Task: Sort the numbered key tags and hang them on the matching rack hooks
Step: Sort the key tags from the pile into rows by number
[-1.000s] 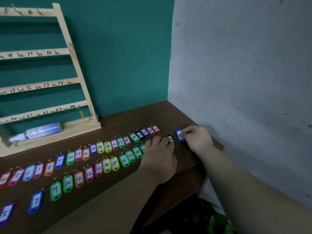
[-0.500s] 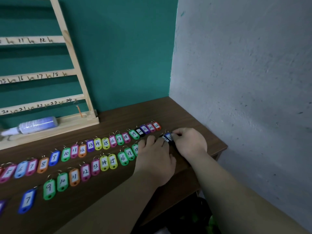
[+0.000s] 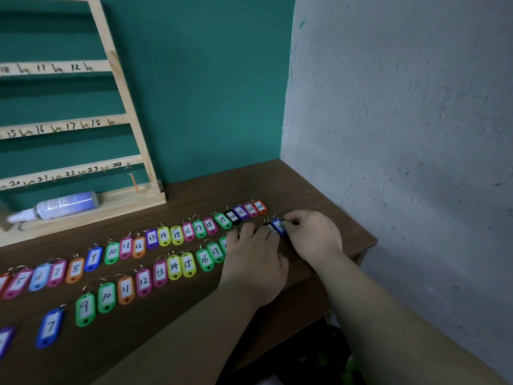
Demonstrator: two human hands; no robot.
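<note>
Coloured numbered key tags lie in two long rows on the brown table (image 3: 319, 195). The far row ends at an orange tag 23 (image 3: 260, 207); the near row runs under my left hand. My left hand (image 3: 255, 259) lies flat on the near row's right end, fingertips touching a black tag (image 3: 269, 228). My right hand (image 3: 312, 234) pinches a blue tag (image 3: 278, 226) beside that black tag. The wooden rack (image 3: 119, 87) with numbered hooks leans on the teal wall at the left; one orange tag (image 3: 133, 182) hangs on hook 24.
A white and purple tube (image 3: 59, 205) lies on the rack's base. A grey wall (image 3: 402, 134) closes the right side, and the table's right edge (image 3: 369, 245) is close to my right hand. Dark floor and something green show below the table.
My right hand has slid the blue tag left until it sits next to the black tag under my left fingertips. The view has dipped and shifted slightly.
</note>
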